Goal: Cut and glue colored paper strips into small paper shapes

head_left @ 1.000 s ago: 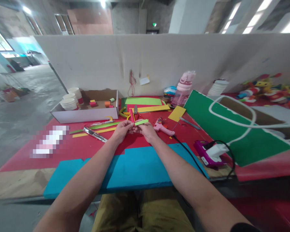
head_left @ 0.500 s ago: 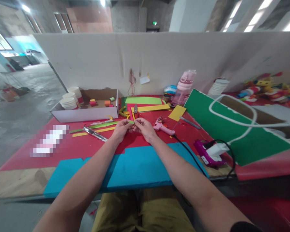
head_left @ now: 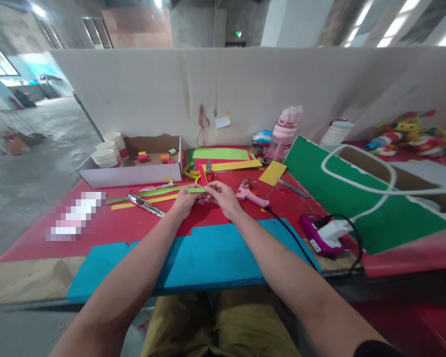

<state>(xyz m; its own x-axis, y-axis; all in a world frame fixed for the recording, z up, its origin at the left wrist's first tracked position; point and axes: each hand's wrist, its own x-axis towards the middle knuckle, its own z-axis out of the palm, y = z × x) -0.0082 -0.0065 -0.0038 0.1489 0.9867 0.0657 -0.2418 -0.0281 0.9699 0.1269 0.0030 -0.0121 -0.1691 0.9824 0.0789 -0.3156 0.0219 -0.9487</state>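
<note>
At the left, a white box (head_left: 130, 177) holds paper cups (head_left: 104, 157) and a few small coloured rolls (head_left: 143, 158); nearer to the person, a utility knife (head_left: 146, 206) lies on the red table cover (head_left: 115, 228); next comes the left hand (head_left: 186, 201), its fingers curled narrow, though I cannot tell what exactly they pinch; the green strip (head_left: 196, 190) lies between the two hands, across the left fingers; it looks thin and light, so I suppose it bends easily, and a hard squeeze could crease it; it is best taken flat, near the ends; a red strip (head_left: 202, 174) shows just behind, its lower part hidden by the hands; the right hand (head_left: 224, 200) keeps thumb and finger together, pinching the right end of the green strip; beside it rests a pink glue gun (head_left: 254, 198).
</note>
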